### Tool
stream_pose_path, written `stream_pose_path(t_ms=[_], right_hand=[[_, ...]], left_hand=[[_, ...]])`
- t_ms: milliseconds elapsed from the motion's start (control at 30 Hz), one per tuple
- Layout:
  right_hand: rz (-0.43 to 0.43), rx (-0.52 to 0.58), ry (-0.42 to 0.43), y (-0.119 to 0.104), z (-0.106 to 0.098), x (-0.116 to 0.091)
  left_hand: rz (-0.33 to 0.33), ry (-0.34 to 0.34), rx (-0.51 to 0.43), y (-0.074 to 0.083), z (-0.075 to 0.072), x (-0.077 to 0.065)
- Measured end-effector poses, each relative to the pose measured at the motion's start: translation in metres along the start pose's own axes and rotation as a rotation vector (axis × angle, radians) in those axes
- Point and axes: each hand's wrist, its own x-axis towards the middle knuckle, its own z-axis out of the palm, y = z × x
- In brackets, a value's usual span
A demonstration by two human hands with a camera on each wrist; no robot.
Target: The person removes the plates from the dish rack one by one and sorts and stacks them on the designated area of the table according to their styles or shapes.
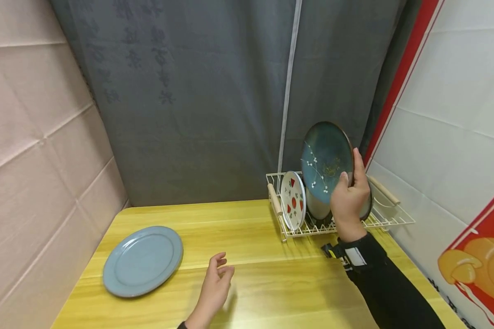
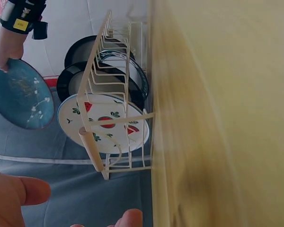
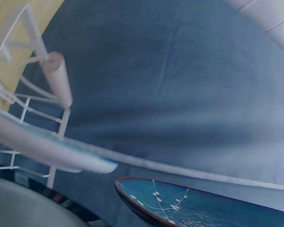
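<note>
My right hand [image 1: 349, 203] grips a teal plate [image 1: 323, 153] with white blossoms by its near right edge, thumb on the face. The plate stands nearly upright above the dish rack, and in the left wrist view it appears apart from the racked plates. Lower down, my left hand [image 1: 215, 288] hovers near the table's front with loosely bent fingers and nothing in them. Inside the rack is a white plate [image 1: 292, 201] with red fruit designs, at the left end. Dark-rimmed plates [image 2: 65, 85] stand behind it, partly hidden from the head view by the teal plate.
The cream wire rack has wooden handles [image 1: 274, 199] and stands at the back right of the wooden table [image 1: 230, 228]. A blue-grey plate [image 1: 144, 260] lies flat at the left. A grey curtain [image 1: 189, 114] hangs behind, with pale walls on both sides.
</note>
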Motion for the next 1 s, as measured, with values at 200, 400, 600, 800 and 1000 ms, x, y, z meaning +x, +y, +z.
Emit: stream_pose_path(t_ms=[200, 400, 600, 800, 1000], right_hand=[[-0.02, 0.057, 0.001, -0.015, -0.002, -0.014], [0.018, 0.118, -0.017, -0.024, -0.003, -0.036], [0.035, 0.185, -0.068, -0.021, -0.005, -0.066], [0.088, 0.216, -0.121, -0.018, -0.008, -0.091], [0.195, 0.228, -0.184, -0.013, -0.009, -0.115]], left_hand=[[0.037, -0.032, -0.078, 0.01, 0.015, 0.017], [0.081, -0.048, -0.155, 0.028, 0.042, 0.037], [0.127, -0.101, -0.213, 0.046, 0.057, 0.049], [0.118, -0.056, -0.281, 0.054, 0.059, 0.06], [0.079, -0.007, -0.334, 0.053, 0.051, 0.063]])
